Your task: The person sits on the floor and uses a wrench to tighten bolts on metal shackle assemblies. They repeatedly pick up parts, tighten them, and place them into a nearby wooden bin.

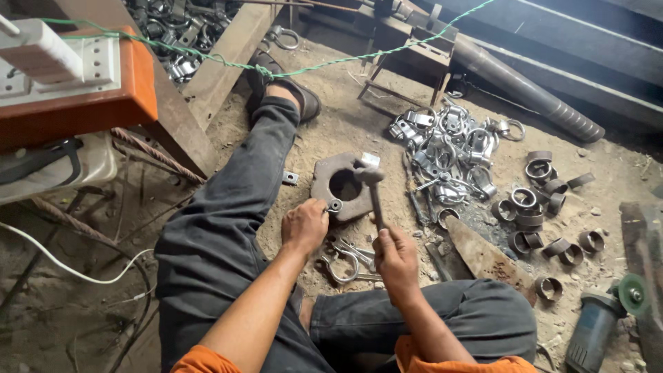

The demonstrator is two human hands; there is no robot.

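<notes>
While left fingers (pixel 304 224) pinch a small ring (pixel 335 206), right fingers (pixel 395 257) clamp the hammer (pixel 373 190), head pointing away

Rusty metal, dusty floor

Your hammer (pixel 373 190) strikes a rough, rusted iron block (pixel 343 186); at two o'clock, shiny steel clamps (pixel 449 148) on matt dirt floor (pixel 359 117).

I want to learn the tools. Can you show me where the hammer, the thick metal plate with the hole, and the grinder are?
hammer (pixel 370 175): head view, on its metal head.
thick metal plate (pixel 324 181): head view, on its rusty face left of the hole.
grinder (pixel 592 330): head view, on its blue-grey body.
</notes>
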